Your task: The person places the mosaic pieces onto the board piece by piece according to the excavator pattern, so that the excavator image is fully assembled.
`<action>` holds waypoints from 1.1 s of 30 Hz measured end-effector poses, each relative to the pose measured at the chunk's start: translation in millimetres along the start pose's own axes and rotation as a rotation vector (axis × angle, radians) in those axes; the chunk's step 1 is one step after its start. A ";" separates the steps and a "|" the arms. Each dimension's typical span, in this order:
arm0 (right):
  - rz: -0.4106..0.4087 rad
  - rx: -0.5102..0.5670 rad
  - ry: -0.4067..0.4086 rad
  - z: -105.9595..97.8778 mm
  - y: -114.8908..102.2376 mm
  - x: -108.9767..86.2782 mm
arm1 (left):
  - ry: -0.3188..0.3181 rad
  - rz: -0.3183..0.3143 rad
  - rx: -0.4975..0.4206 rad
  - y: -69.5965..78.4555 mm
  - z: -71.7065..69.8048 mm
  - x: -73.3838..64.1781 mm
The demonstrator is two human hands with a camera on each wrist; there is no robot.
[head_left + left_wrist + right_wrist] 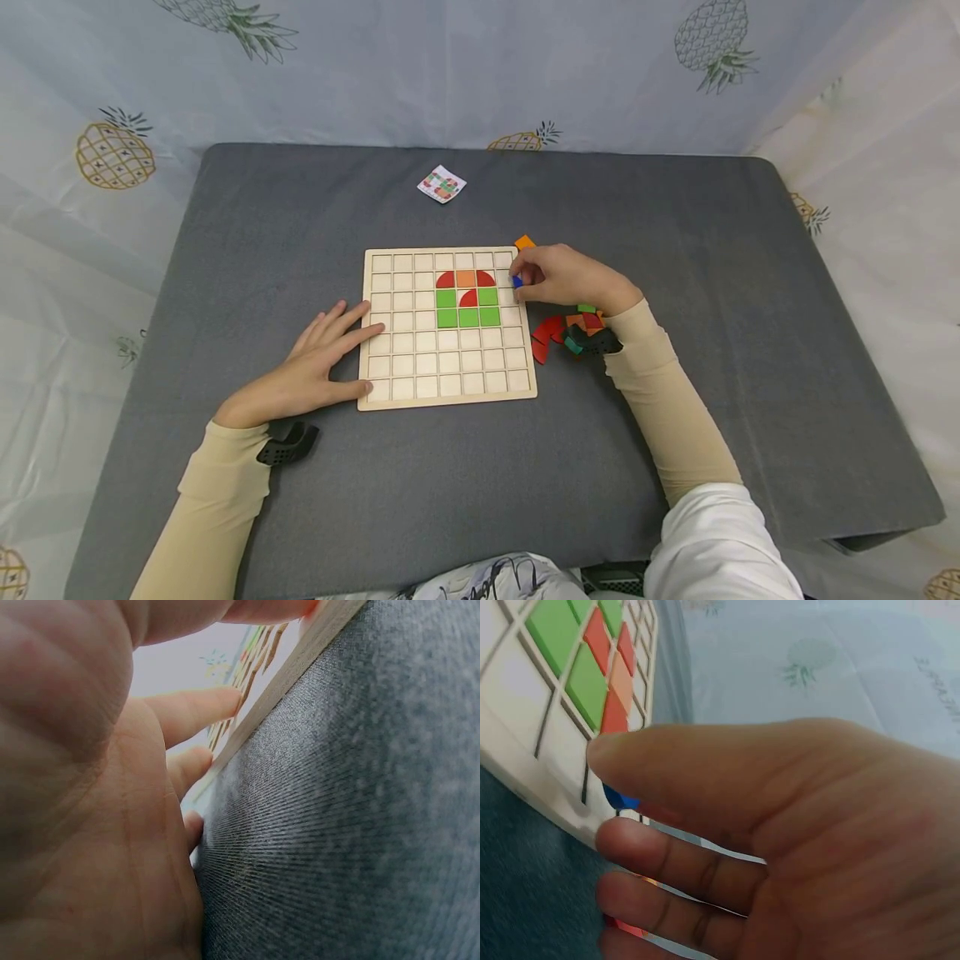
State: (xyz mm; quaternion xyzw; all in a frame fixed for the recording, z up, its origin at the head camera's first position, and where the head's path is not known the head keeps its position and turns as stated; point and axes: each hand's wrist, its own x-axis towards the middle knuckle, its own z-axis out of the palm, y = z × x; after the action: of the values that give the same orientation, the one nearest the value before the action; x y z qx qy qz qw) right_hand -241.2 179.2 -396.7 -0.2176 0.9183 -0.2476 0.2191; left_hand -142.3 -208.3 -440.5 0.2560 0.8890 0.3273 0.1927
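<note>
A pale wooden grid board (450,362) lies on the table, with green squares (468,317), an orange square (466,279) and red rounded pieces (446,281) set in its cells. My left hand (315,362) rests at the board's left edge, fingers spread, fingertips touching the frame and nearby cells. Over the right edge, my right hand (573,277) pinches a small blue piece (517,282) between thumb and fingers. The thumb and fingers cover most of that blue piece in the right wrist view, so its full shape is hidden.
Loose red pieces (542,346) and a small heap of orange, green and red pieces (587,321) lie right of the board, partly under the right wrist. An orange piece (525,242) sits by the top right corner. A printed pattern card (442,184) lies farther back.
</note>
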 end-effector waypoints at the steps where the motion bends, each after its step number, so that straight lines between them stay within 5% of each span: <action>1: 0.004 0.001 -0.015 1.2 -1.6 0.4 | -0.001 -0.001 -0.001 0.1 -0.1 0.0; 33: -0.030 -0.063 -0.046 6.7 -7.0 3.5 | -0.017 -0.020 -0.004 -1.4 -0.8 1.5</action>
State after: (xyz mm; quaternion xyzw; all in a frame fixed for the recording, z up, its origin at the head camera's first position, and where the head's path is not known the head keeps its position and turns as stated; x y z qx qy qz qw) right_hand -238.6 169.6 -399.1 -0.2436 0.9170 -0.2169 0.2294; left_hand -144.4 -208.8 -441.2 0.2494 0.8892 0.3250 0.2038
